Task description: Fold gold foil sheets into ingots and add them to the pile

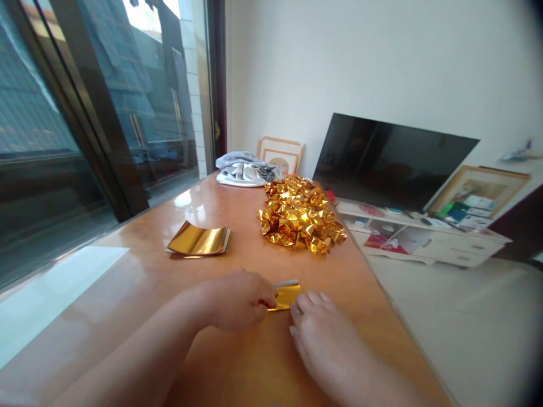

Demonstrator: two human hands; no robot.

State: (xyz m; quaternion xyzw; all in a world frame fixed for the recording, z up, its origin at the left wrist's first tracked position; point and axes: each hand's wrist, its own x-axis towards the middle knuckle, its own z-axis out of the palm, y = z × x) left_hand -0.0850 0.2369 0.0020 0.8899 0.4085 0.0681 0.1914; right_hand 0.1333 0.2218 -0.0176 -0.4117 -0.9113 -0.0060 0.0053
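Observation:
A small folded sheet of gold foil paper (pixel 288 295) lies on the wooden table (pixel 237 362) in front of me. My left hand (pixel 241 298) pinches its left edge with closed fingers. My right hand (pixel 326 339) lies flat beside it, fingertips pressing the sheet's right side. Further back, a stack of flat gold sheets (pixel 198 240) sits to the left. A heap of folded gold foil pieces (pixel 300 215) rises at the middle right of the table.
A grey and white cloth bundle (pixel 244 168) lies at the table's far end. The table's right edge drops to the floor. Beyond stand a dark TV (pixel 390 161) on a white low cabinet (pixel 428 237) and picture frames. A glass door runs along the left.

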